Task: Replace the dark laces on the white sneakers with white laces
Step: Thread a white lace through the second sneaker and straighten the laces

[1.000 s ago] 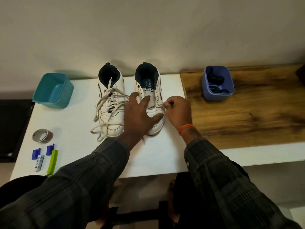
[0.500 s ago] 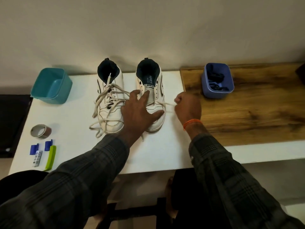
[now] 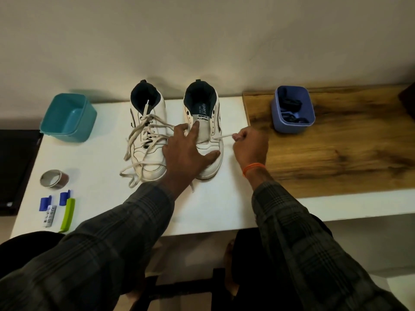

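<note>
Two white sneakers stand side by side on the white table, toes toward me. The left sneaker carries a loose white lace that spills onto the table. My left hand lies flat with spread fingers on the right sneaker, pressing it down. My right hand, just right of that shoe, pinches a white lace that runs taut from a low eyelet on the shoe's right side. Dark laces lie in the purple tub.
A purple tub stands on the wooden surface at the right. A teal tub sits at the back left. A tape roll, blue clips, a green item and a small white tube lie near the table's left front.
My right hand has pulled the white lace out to the right, away from the right sneaker, so the lace now runs taut. My left hand stayed pressed on the shoe.
</note>
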